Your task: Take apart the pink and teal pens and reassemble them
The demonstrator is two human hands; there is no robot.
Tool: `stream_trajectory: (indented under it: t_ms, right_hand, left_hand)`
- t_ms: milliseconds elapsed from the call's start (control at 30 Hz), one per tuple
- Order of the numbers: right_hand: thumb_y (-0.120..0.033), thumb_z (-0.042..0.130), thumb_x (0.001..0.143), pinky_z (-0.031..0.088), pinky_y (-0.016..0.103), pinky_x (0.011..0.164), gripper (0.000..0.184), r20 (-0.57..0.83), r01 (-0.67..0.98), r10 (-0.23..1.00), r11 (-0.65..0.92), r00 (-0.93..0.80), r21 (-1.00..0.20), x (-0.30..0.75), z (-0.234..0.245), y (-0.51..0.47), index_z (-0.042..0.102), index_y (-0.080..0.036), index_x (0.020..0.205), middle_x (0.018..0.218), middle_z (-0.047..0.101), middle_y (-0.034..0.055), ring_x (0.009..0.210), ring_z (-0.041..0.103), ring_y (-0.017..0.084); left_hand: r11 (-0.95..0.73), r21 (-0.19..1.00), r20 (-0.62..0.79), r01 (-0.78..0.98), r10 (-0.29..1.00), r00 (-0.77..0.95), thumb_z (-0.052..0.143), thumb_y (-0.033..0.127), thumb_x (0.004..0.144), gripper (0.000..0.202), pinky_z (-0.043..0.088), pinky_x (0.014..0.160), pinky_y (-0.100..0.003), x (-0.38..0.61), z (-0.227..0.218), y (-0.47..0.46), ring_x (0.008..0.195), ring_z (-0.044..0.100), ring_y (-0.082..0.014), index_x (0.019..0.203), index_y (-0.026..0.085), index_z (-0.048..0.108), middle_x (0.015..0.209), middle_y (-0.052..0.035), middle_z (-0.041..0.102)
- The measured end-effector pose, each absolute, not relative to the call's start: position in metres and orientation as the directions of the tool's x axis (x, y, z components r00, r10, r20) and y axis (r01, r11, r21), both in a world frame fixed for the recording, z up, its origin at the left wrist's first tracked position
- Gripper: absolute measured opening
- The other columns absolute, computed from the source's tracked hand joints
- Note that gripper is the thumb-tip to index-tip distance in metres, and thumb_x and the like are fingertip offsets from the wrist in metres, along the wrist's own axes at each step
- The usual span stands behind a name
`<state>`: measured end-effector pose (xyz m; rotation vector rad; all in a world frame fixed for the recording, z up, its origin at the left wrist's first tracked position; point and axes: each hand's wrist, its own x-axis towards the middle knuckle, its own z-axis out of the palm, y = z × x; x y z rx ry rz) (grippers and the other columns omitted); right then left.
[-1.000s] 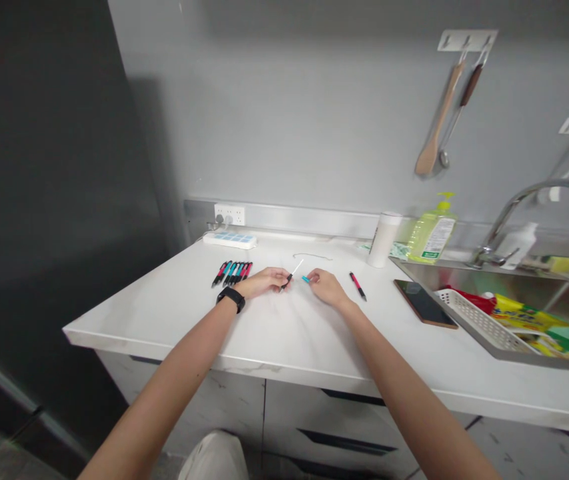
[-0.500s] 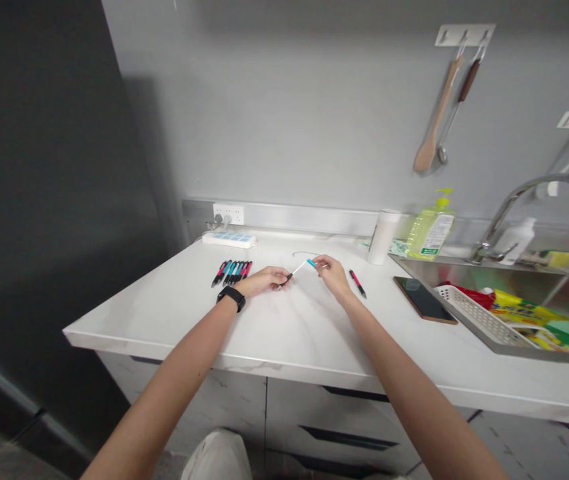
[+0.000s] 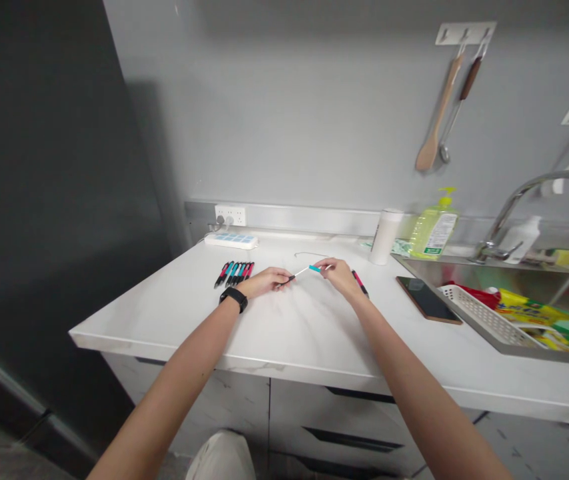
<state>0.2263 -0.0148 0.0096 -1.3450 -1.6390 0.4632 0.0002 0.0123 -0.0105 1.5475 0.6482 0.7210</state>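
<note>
My left hand [image 3: 267, 281], with a black watch on its wrist, pinches the black front piece of a pen, from which a thin white refill [image 3: 301, 273] sticks out to the right. My right hand [image 3: 340, 276] pinches a small blue pen part [image 3: 314, 269] that sits on the refill's far end. Both hands hover just above the white countertop [image 3: 284, 327]. A row of several pink, blue and black pens [image 3: 235, 273] lies left of my left hand. One pink pen [image 3: 361, 283] lies partly hidden behind my right hand.
A phone [image 3: 428, 300] lies face up by the sink [image 3: 494, 280], which holds a white basket and colourful packets. A white cup [image 3: 385, 237], a soap bottle [image 3: 433, 232] and a power strip [image 3: 230, 240] stand along the wall. A thin wire lies behind the hands.
My right hand has lifted the blue part from near the counter and brought it onto the tip of the refill. The left hand has stayed nearly still.
</note>
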Motion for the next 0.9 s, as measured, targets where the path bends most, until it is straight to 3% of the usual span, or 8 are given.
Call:
stream_trajectory:
  t_ms: [133,267,400,667,900]
  right_hand:
    - [-0.008,0.048,0.058,0.040,0.026,0.061,0.029,0.409,0.548,0.911,0.366,-0.047,-0.752,0.230,0.009,-0.016,0.074,-0.019,0.066,0.069,0.069,0.0030,0.064,0.056,0.015]
    - [-0.009,0.052,0.055,0.038,0.024,0.054,0.026,0.309,0.403,0.939,0.343,-0.150,-0.849,0.227,0.007,-0.017,0.071,-0.018,0.070,0.063,0.065,0.0004,0.056,0.053,0.013]
    - [-0.017,0.061,0.058,0.039,0.024,0.049,0.020,0.275,0.242,0.954,0.296,-0.119,-0.924,0.222,0.010,-0.021,0.067,-0.017,0.077,0.066,0.065,0.0009,0.058,0.055,0.013]
    - [-0.020,0.073,0.054,0.049,0.030,0.067,0.037,0.240,0.005,0.970,0.240,0.041,-0.971,0.218,0.008,-0.019,0.055,-0.020,0.086,0.071,0.063,-0.0026,0.064,0.059,0.013]
    - [-0.018,0.072,0.053,0.048,0.032,0.076,0.053,0.220,-0.140,0.976,0.217,-0.005,-0.966,0.215,0.014,-0.026,0.046,-0.024,0.098,0.087,0.071,0.0001,0.080,0.064,0.016]
  left_hand:
    - [-0.109,0.994,0.081,0.005,0.762,0.642,0.072,0.030,0.063,0.028,0.026,0.055,-0.025,0.000,-0.009,0.010,0.053,0.040,-0.0062,0.079,0.008,0.067,0.063,0.0007,0.054]
    - [-0.129,0.991,0.082,0.023,0.747,0.659,0.074,0.033,0.065,0.031,0.029,0.056,-0.024,-0.001,-0.008,0.009,0.055,0.043,-0.0066,0.081,0.008,0.066,0.065,0.0003,0.057]
    - [-0.138,0.989,0.068,0.055,0.753,0.654,0.077,0.032,0.065,0.035,0.035,0.058,-0.023,-0.002,-0.008,0.007,0.056,0.049,-0.0069,0.089,0.010,0.066,0.065,0.0004,0.060]
    - [-0.134,0.989,0.058,0.066,0.752,0.657,0.083,0.024,0.057,0.043,0.044,0.085,-0.028,-0.003,-0.004,0.001,0.084,0.063,-0.0136,0.096,0.012,0.070,0.096,-0.0075,0.071]
    - [-0.072,0.997,0.025,0.036,0.707,0.707,0.083,0.024,0.060,0.044,0.045,0.078,-0.025,-0.002,-0.004,0.000,0.075,0.064,-0.0118,0.099,0.010,0.068,0.085,-0.0079,0.071]
